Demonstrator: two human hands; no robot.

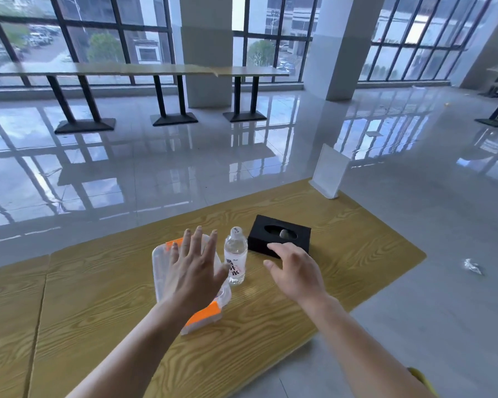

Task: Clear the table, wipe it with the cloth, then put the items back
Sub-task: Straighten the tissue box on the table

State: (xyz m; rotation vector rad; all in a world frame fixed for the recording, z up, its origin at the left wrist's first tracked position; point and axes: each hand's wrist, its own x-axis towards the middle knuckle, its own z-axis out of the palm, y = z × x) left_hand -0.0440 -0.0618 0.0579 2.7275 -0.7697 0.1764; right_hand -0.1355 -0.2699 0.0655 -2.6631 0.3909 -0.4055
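Left hand (194, 271) spread flat, fingers (197, 239) straight and splayed, holding nothing. Clear orange-ended container (160, 265) directly beneath palm and fingers; contact not discernible. Water bottle (235, 257) upright just beside left thumb, between both hands. Right hand (295, 272) open, fingers (276, 248) loosely bent, gripping nothing. Black tissue box (279, 232) just beyond fingertips, index tip overlapping its near edge. All on wooden worktop (98, 282).

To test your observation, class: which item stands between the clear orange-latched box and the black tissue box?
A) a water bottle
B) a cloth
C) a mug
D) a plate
A: the water bottle stands upright between the clear box and the black tissue box.
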